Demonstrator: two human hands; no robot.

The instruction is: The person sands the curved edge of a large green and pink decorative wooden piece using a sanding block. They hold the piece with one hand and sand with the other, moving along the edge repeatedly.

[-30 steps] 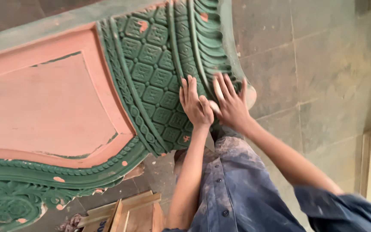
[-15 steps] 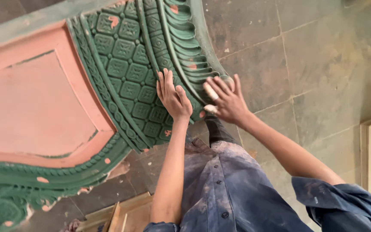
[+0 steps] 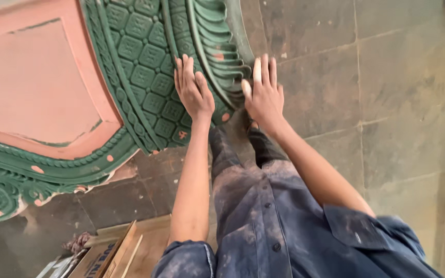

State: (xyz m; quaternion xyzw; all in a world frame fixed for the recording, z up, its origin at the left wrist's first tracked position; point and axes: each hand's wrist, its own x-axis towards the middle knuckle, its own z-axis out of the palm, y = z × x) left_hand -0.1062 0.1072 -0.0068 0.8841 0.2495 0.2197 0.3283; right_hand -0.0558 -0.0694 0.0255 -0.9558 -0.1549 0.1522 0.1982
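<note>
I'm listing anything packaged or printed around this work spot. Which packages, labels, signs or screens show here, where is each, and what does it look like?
Cardboard box: bottom edge on the stone floor, left of the person's left arm; brown, flat-sided, dark printing on one face, partly cut off.
Labels, signs or screens: none visible elsewhere.
Both hands, left hand and right hand, rest on the green carved panel, away from the box.

Soft even daylight, faint shadows, slight motion blur
</note>
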